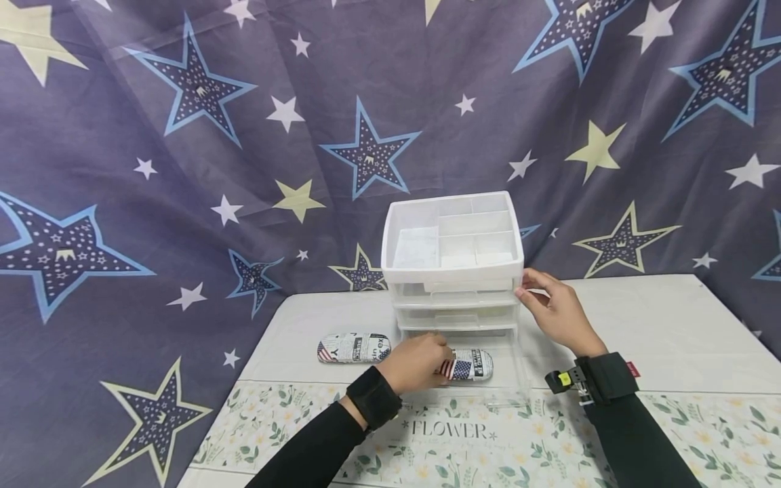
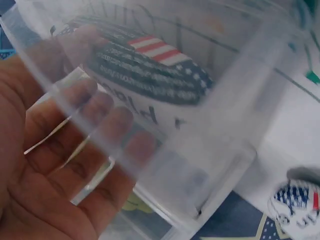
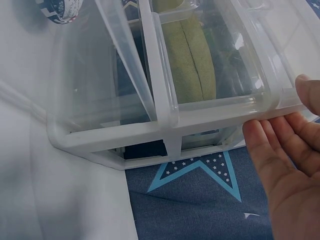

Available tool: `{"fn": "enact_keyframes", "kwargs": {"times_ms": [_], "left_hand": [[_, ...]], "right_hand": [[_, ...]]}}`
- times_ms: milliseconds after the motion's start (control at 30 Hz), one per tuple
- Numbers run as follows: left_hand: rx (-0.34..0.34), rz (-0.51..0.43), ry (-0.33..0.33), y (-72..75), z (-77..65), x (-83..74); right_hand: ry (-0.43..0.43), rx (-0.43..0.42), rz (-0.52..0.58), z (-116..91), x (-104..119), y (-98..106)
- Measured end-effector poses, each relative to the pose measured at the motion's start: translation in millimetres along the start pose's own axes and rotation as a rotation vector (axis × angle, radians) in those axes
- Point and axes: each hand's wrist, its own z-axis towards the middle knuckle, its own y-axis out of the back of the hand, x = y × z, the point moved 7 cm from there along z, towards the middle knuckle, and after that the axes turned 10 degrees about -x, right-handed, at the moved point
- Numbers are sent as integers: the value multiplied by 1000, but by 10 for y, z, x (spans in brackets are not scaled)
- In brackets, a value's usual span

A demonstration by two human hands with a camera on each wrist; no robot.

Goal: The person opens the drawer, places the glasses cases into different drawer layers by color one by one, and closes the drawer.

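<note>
A white unit with clear drawers [image 1: 453,274] stands on the table, its bottom drawer [image 1: 508,401] pulled out. Inside that drawer lies a newsprint-and-flag patterned glasses case [image 1: 474,366]. My left hand [image 1: 417,362] reaches in and grips the case's left end. The left wrist view shows this case through clear plastic, the thumb over its end and the fingers extended below. With my right hand [image 1: 558,312] I hold the unit's right side near the upper drawers, thumb to the front and fingers along the side edge. A second, similar glasses case [image 1: 344,348] lies on the table to the left.
Open compartments form the unit's top tray [image 1: 476,222]. An olive-green fabric item [image 3: 187,60] shows inside a closed drawer in the right wrist view. A floral strip [image 1: 451,447] runs along the table's front, and a star-patterned cloth [image 1: 378,81] hangs behind.
</note>
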Motion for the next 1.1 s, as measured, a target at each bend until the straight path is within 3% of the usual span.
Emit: {"fn": "enact_keyframes", "kwargs": {"times_ms": [533,1100], "left_hand": [[-37,0,-21,19,-106,24],[-12,-32,-10,2,-43,81]], "right_hand": [[-9,0,6,-6,-6,9],[-3,0,14,5,-3,8]]}}
